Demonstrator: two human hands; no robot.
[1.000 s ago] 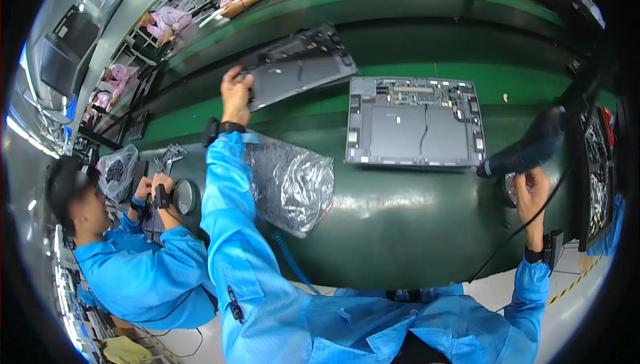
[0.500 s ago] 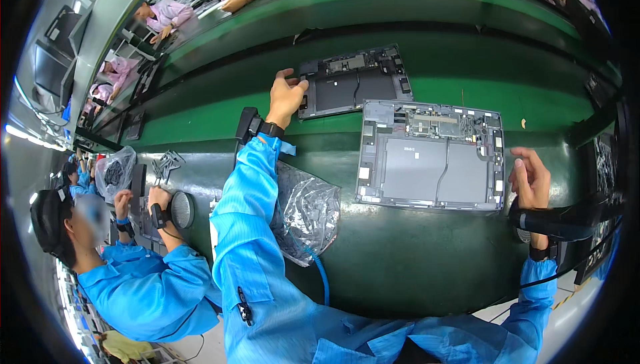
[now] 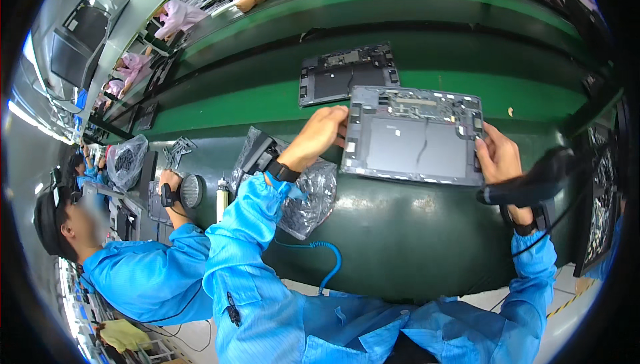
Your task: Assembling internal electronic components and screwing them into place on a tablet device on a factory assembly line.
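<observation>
An open laptop base, grey with its circuit board and flat battery exposed, is between my two hands. My left hand grips its left edge, fingers partly tucked behind the rim. At the right edge my right hand holds it, thumb on top and fingers behind. A second laptop base of the same kind lies farther back on the green belt, apart from my hands. A dark strap is on each wrist.
A clear plastic bag lies left of the laptop, near a blue coiled cord and a white bottle. A blurred black object juts in beside my right wrist. At left, a co-worker in a blue sleeve sits by the bench.
My left hand has left the far laptop base and taken the near one's left edge. My right hand has closed on its right edge. The far base has shifted slightly left in view.
</observation>
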